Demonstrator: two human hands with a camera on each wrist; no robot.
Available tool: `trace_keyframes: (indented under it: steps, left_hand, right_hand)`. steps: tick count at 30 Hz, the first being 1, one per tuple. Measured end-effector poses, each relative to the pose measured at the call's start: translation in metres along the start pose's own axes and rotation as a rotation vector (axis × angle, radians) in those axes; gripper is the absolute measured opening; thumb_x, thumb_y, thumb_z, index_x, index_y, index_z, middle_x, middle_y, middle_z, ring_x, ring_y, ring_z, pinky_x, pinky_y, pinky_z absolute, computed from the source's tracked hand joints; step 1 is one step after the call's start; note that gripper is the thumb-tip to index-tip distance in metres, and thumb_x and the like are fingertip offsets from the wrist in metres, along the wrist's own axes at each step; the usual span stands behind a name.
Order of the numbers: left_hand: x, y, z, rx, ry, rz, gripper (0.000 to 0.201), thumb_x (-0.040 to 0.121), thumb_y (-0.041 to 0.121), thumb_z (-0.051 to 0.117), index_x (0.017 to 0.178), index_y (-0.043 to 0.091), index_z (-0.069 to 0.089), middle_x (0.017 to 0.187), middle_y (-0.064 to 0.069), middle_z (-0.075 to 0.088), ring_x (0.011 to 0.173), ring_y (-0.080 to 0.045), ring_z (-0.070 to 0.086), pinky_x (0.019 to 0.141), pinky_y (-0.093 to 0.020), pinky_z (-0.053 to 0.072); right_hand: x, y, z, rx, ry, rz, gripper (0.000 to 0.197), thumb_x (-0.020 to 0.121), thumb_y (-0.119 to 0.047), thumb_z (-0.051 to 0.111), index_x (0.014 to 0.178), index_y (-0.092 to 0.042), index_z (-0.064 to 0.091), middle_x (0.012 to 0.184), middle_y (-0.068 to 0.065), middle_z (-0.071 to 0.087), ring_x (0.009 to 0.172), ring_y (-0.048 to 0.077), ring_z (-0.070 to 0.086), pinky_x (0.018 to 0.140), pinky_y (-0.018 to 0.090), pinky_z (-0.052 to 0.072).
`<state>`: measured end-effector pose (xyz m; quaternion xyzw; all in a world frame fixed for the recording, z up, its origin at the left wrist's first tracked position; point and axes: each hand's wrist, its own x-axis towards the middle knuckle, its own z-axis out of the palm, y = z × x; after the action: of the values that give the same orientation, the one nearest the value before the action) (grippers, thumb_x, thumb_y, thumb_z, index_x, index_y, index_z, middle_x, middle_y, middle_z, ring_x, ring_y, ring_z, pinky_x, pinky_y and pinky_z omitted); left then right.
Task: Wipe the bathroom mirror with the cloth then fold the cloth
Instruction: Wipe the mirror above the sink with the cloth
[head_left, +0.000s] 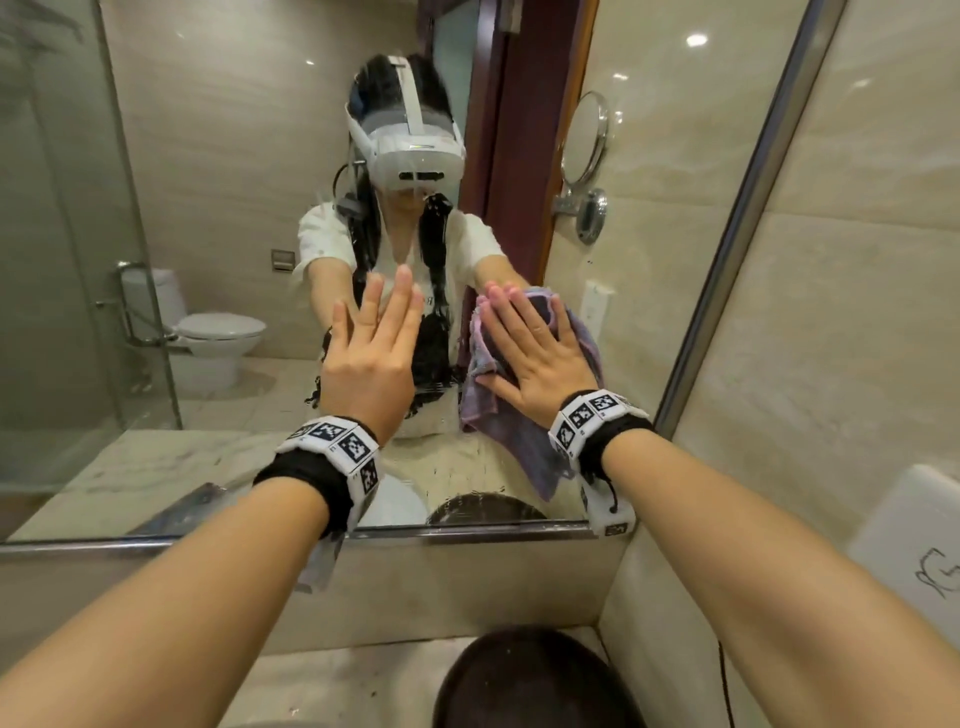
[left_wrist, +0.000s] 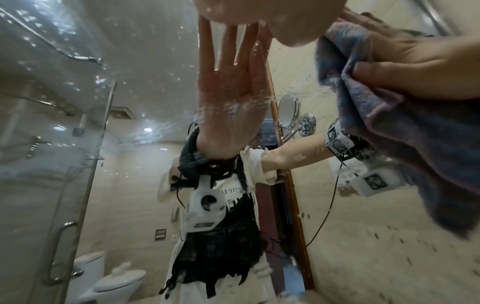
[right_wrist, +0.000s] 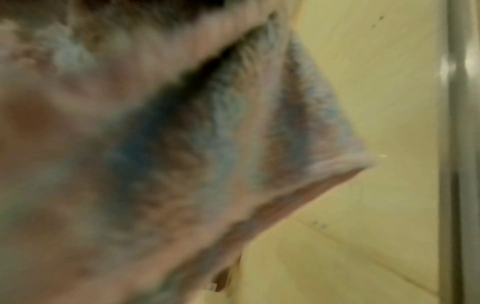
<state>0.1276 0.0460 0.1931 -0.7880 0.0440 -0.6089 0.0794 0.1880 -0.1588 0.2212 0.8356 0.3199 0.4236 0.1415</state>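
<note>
The big wall mirror (head_left: 208, 208) fills the head view, with water streaks and drops on its glass. My right hand (head_left: 530, 353) lies flat, fingers spread, pressing a purple-blue cloth (head_left: 519, 447) against the lower right of the glass. Part of the cloth hangs loose below the wrist. My left hand (head_left: 374, 332) is held up beside it with straight fingers, bare. In the left wrist view the left fingertips (left_wrist: 228, 18) meet their reflection on the wet mirror (left_wrist: 130, 61), and the cloth (left_wrist: 415, 154) sits under the right hand (left_wrist: 405, 61). The right wrist view shows only blurred cloth (right_wrist: 207, 123).
The mirror's metal frame (head_left: 737, 234) runs along its right and bottom edges, with a beige tiled wall (head_left: 857, 260) beyond. A dark round basin (head_left: 530, 686) sits in the stone counter (head_left: 337, 686) below. A white box (head_left: 909, 530) is fixed to the right wall.
</note>
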Motion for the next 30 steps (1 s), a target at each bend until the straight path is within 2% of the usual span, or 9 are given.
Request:
trace_keyframes:
  steps: [3, 6, 8, 12, 16, 19, 24, 27, 30]
  left_hand:
    - [0.003, 0.000, -0.002, -0.010, 0.005, -0.007, 0.062, 0.079, -0.008, 0.050, 0.139, 0.006, 0.040, 0.147, -0.013, 0.037, 0.135, -0.033, 0.036, 0.107, -0.055, 0.030]
    - [0.003, 0.004, -0.002, -0.022, 0.011, -0.025, 0.061, 0.079, -0.009, 0.051, 0.138, 0.004, 0.041, 0.147, -0.015, 0.038, 0.135, -0.035, 0.035, 0.106, -0.057, 0.029]
    - [0.002, 0.006, -0.001, -0.015, 0.008, -0.044, 0.061, 0.080, -0.008, 0.050, 0.139, 0.004, 0.040, 0.147, -0.015, 0.037, 0.136, -0.035, 0.033, 0.106, -0.058, 0.029]
    - [0.000, 0.008, 0.003, -0.005, 0.005, -0.050, 0.061, 0.081, -0.006, 0.050, 0.140, 0.004, 0.038, 0.148, -0.015, 0.035, 0.137, -0.035, 0.031, 0.107, -0.058, 0.026]
    - [0.000, 0.007, 0.003, -0.001, 0.008, -0.043, 0.059, 0.083, -0.005, 0.048, 0.140, 0.004, 0.038, 0.148, -0.014, 0.035, 0.137, -0.035, 0.031, 0.108, -0.057, 0.026]
    - [0.001, 0.005, 0.003, -0.001, 0.014, -0.037, 0.059, 0.082, -0.007, 0.049, 0.140, 0.003, 0.038, 0.147, -0.016, 0.036, 0.136, -0.037, 0.032, 0.107, -0.057, 0.025]
    - [0.000, 0.006, 0.002, 0.000, 0.024, -0.019, 0.059, 0.082, -0.006, 0.048, 0.139, 0.003, 0.037, 0.147, -0.016, 0.036, 0.136, -0.037, 0.033, 0.106, -0.058, 0.026]
    - [0.000, 0.006, 0.002, 0.026, 0.053, -0.018, 0.056, 0.083, -0.004, 0.047, 0.138, 0.004, 0.040, 0.146, -0.014, 0.039, 0.134, -0.036, 0.036, 0.105, -0.057, 0.030]
    - [-0.001, 0.007, 0.003, 0.028, 0.055, -0.017, 0.056, 0.084, -0.003, 0.048, 0.138, 0.005, 0.041, 0.146, -0.014, 0.039, 0.134, -0.036, 0.036, 0.105, -0.057, 0.031]
  right_hand:
    - [0.000, 0.033, -0.009, 0.018, -0.024, 0.208, 0.086, 0.088, -0.067, 0.021, 0.141, -0.020, -0.028, 0.149, -0.003, -0.034, 0.133, 0.014, -0.039, 0.108, 0.040, -0.027]
    - [-0.012, 0.054, -0.016, 0.159, -0.033, 0.635, 0.092, 0.084, -0.071, 0.011, 0.146, -0.008, -0.013, 0.157, 0.011, -0.014, 0.143, 0.023, -0.019, 0.112, 0.044, -0.019]
    - [-0.023, 0.052, -0.013, 0.198, -0.010, 0.776, 0.096, 0.082, -0.071, 0.001, 0.147, -0.001, -0.001, 0.156, 0.018, -0.001, 0.145, 0.029, -0.002, 0.117, 0.050, -0.006]
    - [-0.039, 0.025, 0.001, 0.193, -0.101, 0.782, 0.090, 0.086, -0.065, 0.004, 0.145, 0.003, -0.002, 0.155, 0.023, 0.001, 0.145, 0.033, 0.000, 0.117, 0.054, 0.002]
    - [-0.026, 0.019, -0.002, 0.118, -0.121, 0.474, 0.083, 0.093, -0.056, 0.027, 0.137, -0.009, -0.025, 0.156, 0.017, -0.013, 0.137, 0.021, -0.025, 0.109, 0.043, -0.025]
    - [0.010, 0.033, -0.028, 0.073, -0.019, 0.295, 0.092, 0.089, -0.061, 0.034, 0.142, -0.009, -0.020, 0.157, 0.014, -0.009, 0.140, 0.019, -0.021, 0.107, 0.040, -0.027]
    - [0.034, 0.072, -0.048, 0.099, 0.074, 0.577, 0.089, 0.088, -0.064, 0.025, 0.148, -0.004, -0.004, 0.157, 0.016, -0.006, 0.145, 0.029, -0.006, 0.112, 0.044, -0.014]
    - [0.010, 0.079, -0.031, 0.116, 0.105, 0.787, 0.087, 0.087, -0.062, 0.012, 0.148, 0.000, 0.003, 0.156, 0.020, 0.002, 0.145, 0.032, 0.001, 0.116, 0.048, -0.004]
    - [-0.023, 0.067, -0.010, 0.161, 0.087, 0.858, 0.083, 0.089, -0.056, 0.014, 0.147, 0.003, 0.004, 0.155, 0.022, 0.004, 0.145, 0.033, 0.003, 0.119, 0.047, 0.004]
